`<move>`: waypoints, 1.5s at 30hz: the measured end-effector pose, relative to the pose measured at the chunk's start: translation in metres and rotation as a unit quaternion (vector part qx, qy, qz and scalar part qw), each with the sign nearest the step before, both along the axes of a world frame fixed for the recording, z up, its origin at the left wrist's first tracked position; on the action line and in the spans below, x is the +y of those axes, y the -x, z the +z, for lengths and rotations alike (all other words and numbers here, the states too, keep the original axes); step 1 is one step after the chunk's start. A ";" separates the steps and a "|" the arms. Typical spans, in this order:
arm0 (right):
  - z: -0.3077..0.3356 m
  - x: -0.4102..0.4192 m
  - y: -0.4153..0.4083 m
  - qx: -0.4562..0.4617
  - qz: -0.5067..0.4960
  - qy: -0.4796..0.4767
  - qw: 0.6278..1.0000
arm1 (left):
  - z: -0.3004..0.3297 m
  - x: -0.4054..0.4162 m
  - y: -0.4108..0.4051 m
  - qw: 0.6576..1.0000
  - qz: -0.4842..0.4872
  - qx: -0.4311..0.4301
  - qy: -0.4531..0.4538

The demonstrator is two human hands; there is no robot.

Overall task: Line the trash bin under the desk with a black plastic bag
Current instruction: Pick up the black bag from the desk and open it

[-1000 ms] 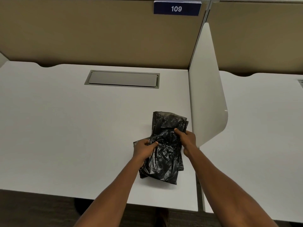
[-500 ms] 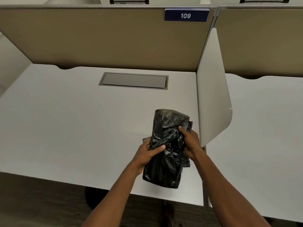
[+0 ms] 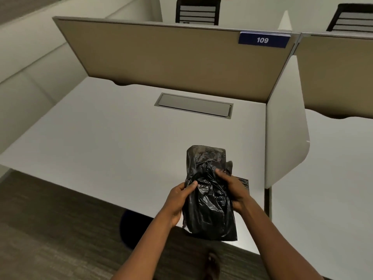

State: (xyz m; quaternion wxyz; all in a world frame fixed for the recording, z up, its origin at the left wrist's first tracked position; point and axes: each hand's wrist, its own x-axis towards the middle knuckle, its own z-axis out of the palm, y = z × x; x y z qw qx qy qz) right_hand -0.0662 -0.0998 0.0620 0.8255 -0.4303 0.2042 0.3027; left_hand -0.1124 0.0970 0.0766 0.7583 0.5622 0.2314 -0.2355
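Observation:
A crumpled, folded black plastic bag (image 3: 207,201) is held upright in the air above the front edge of the white desk (image 3: 113,150). My left hand (image 3: 179,197) grips its left side and my right hand (image 3: 232,186) grips its right side. A dark round shape (image 3: 133,227) shows under the desk's front edge on the floor; it may be the trash bin, mostly hidden by the desktop.
A tan partition (image 3: 173,61) with a blue "109" sign (image 3: 263,40) closes the back of the desk. A white side divider (image 3: 284,126) stands to the right. A grey cable flap (image 3: 193,105) sits in the desktop. Two black chairs stand beyond.
Both hands have lifted the bag off the desktop and drawn it toward me, past the front edge. My view has pulled back and turned left.

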 end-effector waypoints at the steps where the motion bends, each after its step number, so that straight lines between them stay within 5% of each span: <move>1: 0.004 0.006 0.003 -0.019 -0.008 0.024 1.000 | 0.003 0.006 0.006 1.000 0.000 -0.007 -0.006; 5: 0.020 0.034 0.013 -0.057 -0.012 0.093 0.994 | 0.016 0.032 0.030 0.999 0.031 -0.038 -0.021; 10: 0.035 0.081 0.034 -0.067 0.002 0.064 0.996 | 0.040 0.068 0.074 0.984 0.089 -0.113 -0.105; 15: 0.051 0.127 0.059 -0.134 0.045 0.134 0.981 | 0.048 0.106 0.114 0.955 0.081 -0.215 -0.186; 20: 0.071 0.167 0.069 -0.128 0.023 0.106 0.986 | 0.048 0.146 0.150 0.922 0.127 -0.247 -0.270; 28: 0.103 0.208 0.074 -0.148 -0.007 0.091 0.985 | 0.052 0.209 0.209 0.942 0.148 -0.244 -0.175; 34: 0.132 0.229 0.069 -0.181 -0.034 0.072 0.980 | 0.038 0.252 0.235 0.972 0.189 -0.139 0.008; 38: 0.149 0.242 0.066 -0.195 -0.060 0.062 0.977 | 0.028 0.279 0.248 0.960 0.216 -0.079 0.160; 45: 0.147 0.259 0.080 -0.166 -0.104 0.049 0.979 | 0.001 0.313 0.269 0.982 0.146 -0.097 0.072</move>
